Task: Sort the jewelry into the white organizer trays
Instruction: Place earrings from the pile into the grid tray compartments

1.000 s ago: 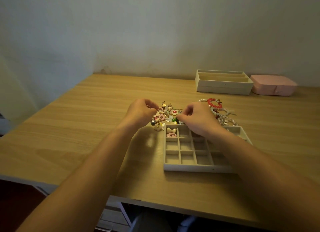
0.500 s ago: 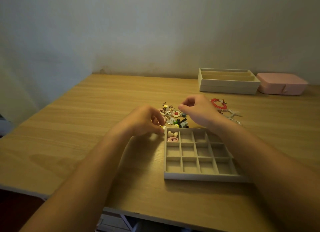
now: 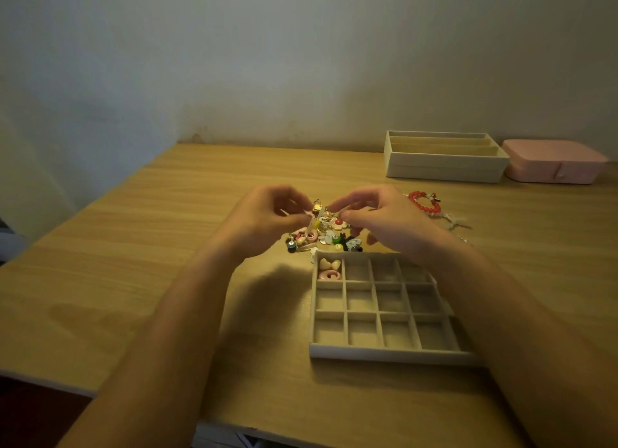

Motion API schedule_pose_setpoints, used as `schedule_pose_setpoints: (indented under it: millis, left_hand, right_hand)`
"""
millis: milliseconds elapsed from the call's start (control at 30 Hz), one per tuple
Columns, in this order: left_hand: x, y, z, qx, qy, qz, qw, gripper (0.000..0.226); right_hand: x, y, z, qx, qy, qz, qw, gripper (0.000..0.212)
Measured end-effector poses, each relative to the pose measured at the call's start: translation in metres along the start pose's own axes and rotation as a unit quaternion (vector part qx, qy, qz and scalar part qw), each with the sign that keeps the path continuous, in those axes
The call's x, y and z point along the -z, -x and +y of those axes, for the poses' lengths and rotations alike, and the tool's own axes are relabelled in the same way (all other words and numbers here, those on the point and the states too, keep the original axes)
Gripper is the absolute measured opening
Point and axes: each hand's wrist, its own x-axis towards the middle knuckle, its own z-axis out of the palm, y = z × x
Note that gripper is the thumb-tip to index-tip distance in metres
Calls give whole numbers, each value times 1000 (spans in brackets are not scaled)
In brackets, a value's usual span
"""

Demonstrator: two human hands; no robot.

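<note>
Hands: your left hand [image 3: 267, 216] is raised over the loose jewelry pile [image 3: 321, 236], fingers curled, thumb and forefinger pinching a small gold-coloured piece [image 3: 316, 208]. Your right hand [image 3: 384, 220] is level with it. Its forefinger and thumb are curled toward the same piece, but blur hides whether they actually grip it. A thin pale strip hangs from the piece toward the pile.

Grid tray [image 3: 384, 352]: white, three rows of four cells, flat on the wooden table [image 3: 167, 247] directly before you. Your right forearm crosses its far right corner and covers part of the cells there. The far-left cell holds two cream heart-shaped pieces [image 3: 329, 264] and, on their near side, one pink ring [image 3: 330, 275].

Pile: it sits on the table just beyond the grid tray's far edge, almost touching its far-left corner. It is a mix of small pink, white, green, black and gold items, most too small to identify.

Bracelet: a red bead bracelet [image 3: 424, 203] lies on the table, just to the right of your right hand and apart from the pile.

Slotted tray [image 3: 444, 171]: white, with long lengthwise slots, at the far right of the table near the wall. From this angle you cannot tell what the slots hold.

Pink case [image 3: 551, 166]: lid closed, just beside the slotted tray's right end.
</note>
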Motion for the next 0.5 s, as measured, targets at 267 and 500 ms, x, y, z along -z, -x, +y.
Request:
schedule_pose_setpoints:
  millis: [267,500]
  left_hand:
    - [-21,3,7,6,203,16,979,11]
    - [-33,3,7,8,226,24,974,8]
  right_hand:
    - [-1,7,-3,25,-112,-10,993,21]
    - [3,6,0,18,-144,12,989,17]
